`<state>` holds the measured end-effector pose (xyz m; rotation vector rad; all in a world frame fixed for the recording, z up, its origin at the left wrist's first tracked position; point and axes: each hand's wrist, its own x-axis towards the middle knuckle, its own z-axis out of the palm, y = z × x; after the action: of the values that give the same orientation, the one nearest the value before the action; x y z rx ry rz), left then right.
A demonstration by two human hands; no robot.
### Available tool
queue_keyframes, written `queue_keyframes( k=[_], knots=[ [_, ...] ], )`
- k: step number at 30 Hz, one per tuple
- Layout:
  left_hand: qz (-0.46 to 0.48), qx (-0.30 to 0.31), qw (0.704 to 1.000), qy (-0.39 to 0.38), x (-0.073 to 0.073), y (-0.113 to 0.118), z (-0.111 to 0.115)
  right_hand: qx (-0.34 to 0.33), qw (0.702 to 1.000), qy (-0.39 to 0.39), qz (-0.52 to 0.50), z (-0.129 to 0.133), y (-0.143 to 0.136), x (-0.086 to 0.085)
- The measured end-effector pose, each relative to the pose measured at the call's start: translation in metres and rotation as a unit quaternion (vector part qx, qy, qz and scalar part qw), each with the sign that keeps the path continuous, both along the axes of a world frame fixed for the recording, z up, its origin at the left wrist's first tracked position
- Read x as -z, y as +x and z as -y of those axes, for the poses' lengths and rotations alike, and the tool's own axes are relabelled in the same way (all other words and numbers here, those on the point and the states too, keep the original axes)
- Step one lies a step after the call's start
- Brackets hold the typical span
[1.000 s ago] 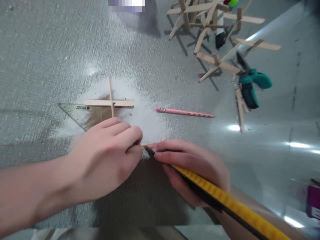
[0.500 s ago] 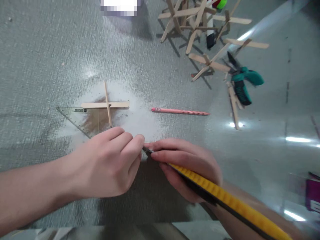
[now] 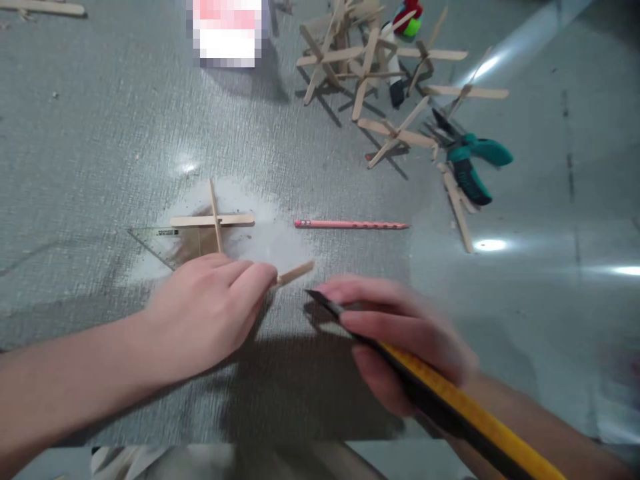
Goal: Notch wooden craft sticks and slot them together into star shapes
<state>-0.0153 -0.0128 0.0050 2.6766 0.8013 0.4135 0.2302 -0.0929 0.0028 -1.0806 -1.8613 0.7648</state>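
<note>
My left hand point(image 3: 210, 310) is closed around a wooden craft stick point(image 3: 296, 273), whose free end sticks out to the right past the fingers. Opposite it, my right hand point(image 3: 400, 340) grips a yellow and black utility knife point(image 3: 440, 393). The dark blade points up and left, a short gap away from the stick. Just beyond my left hand, two crossed craft sticks point(image 3: 235, 219) lie over a clear set square point(image 3: 163, 245), partly covered by that hand. A pink pencil point(image 3: 353, 225) lies on the table beyond the blade.
Several assembled stick crosses point(image 3: 367, 75) stand in a cluster at the back. Right of them are teal-handled pliers point(image 3: 483, 150) and loose sticks point(image 3: 457, 210). A blurred-out white and pink item point(image 3: 227, 33) stands at the back. Another stick point(image 3: 45, 8) lies far left.
My right hand has drawn the knife back to the right, away from my left hand. The stick's end now shows between them. The camera view has shifted slightly.
</note>
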Motion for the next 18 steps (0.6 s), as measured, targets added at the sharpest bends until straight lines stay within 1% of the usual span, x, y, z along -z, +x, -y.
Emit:
queue_keyframes(
  k=[1,3,6,8,10,15,18],
  knots=[
    [-0.008,0.004,1.000,0.001,-0.001,0.000,0.001,-0.014,1.000,0.018,0.008,-0.003,-0.004,-0.002],
    [-0.020,0.022,0.999,0.018,-0.003,-0.001,0.002,-0.011,1.000,0.015,0.025,-0.010,-0.010,-0.004],
    [-0.038,0.042,0.998,0.031,-0.004,-0.003,0.001,0.023,0.999,-0.027,0.033,-0.015,-0.012,-0.004],
    [-0.052,0.042,0.997,0.025,-0.004,-0.004,0.000,0.028,0.999,-0.036,0.028,-0.016,-0.011,-0.003],
    [-0.057,0.040,0.997,0.022,-0.004,-0.004,0.001,0.024,0.999,-0.034,0.026,-0.015,-0.011,-0.002],
    [-0.030,0.024,0.998,0.042,-0.002,-0.004,0.005,0.011,0.999,-0.018,0.030,-0.014,-0.013,0.002],
    [-0.045,-0.003,0.999,0.027,-0.003,-0.003,0.008,0.008,0.999,-0.015,0.030,-0.015,-0.016,0.001]
  ],
)
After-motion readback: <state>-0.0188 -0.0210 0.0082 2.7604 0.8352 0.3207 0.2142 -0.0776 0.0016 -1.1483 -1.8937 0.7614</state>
